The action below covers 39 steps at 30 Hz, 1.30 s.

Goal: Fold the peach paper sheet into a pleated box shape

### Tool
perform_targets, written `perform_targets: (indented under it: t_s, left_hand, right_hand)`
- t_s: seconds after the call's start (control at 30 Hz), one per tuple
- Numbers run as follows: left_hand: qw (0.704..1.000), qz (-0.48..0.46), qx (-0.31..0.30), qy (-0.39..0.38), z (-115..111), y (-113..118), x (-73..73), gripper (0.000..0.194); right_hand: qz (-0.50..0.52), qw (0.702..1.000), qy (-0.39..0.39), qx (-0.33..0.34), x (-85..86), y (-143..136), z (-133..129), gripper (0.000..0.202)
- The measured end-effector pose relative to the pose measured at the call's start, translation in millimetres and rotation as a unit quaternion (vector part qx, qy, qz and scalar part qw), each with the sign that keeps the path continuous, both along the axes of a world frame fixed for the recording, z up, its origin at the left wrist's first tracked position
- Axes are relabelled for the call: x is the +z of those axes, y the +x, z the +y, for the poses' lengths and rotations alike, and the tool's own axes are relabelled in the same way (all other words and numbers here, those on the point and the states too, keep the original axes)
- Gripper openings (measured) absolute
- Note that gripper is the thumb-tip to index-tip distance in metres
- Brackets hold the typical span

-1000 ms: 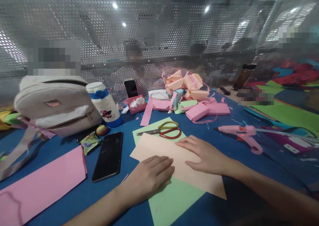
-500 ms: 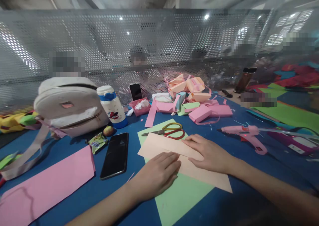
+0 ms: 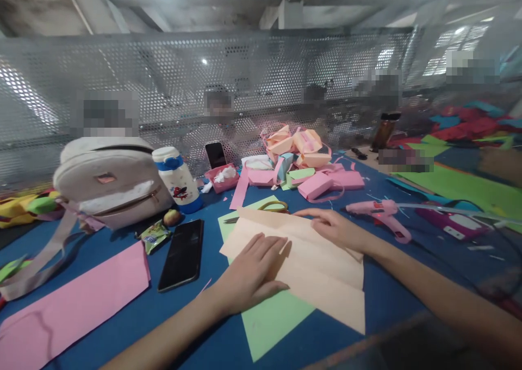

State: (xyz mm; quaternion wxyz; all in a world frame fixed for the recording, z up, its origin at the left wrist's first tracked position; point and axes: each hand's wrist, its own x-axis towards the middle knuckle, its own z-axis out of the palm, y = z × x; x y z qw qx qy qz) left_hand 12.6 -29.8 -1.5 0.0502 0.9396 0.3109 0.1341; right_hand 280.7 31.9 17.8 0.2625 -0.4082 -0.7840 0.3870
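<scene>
A peach paper sheet (image 3: 322, 272) with crease lines lies unfolded over a green sheet (image 3: 273, 321). My left hand (image 3: 255, 269) rests on the peach sheet's left part, palm down, fingers apart. At the sheet's far right edge is my right hand (image 3: 332, 229), its index finger stretched out to the left and the other fingers bent; it holds nothing that I can see. Scissors (image 3: 275, 206) stick out from behind the peach sheet, their red handle now hidden.
A black phone (image 3: 181, 256), a pink sheet (image 3: 81, 305), a snack packet (image 3: 154, 236) and a white bottle (image 3: 177, 180) are at the left. Pink paper pieces (image 3: 318, 184) lie behind. A pink glue gun (image 3: 379, 212) with its cord is at the right.
The peach sheet's folded far part has opened out, so it covers more of the scissors and the green sheet. My right hand has moved up and its index finger has straightened. The view has shifted slightly.
</scene>
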Motion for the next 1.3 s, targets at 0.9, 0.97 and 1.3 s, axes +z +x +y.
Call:
perform_targets:
  t_s: [0.9,0.97,1.3]
  left_hand:
    - [0.984,-0.127,0.015,0.122,-43,-64,19.2,0.036]
    - [0.989,-0.113,0.039,0.090,-48,-69,12.2,0.038]
    - [0.996,-0.071,-0.045,0.029,-54,-57,11.6,0.046]
  right_hand:
    - [0.005,0.992,-0.123,0.031,-4.3,32,-31,0.042]
    - [-0.053,0.995,-0.021,0.085,-3.7,30,-39,0.037]
    - [-0.095,0.874,0.401,0.256,-21.1,4,-34,0.027]
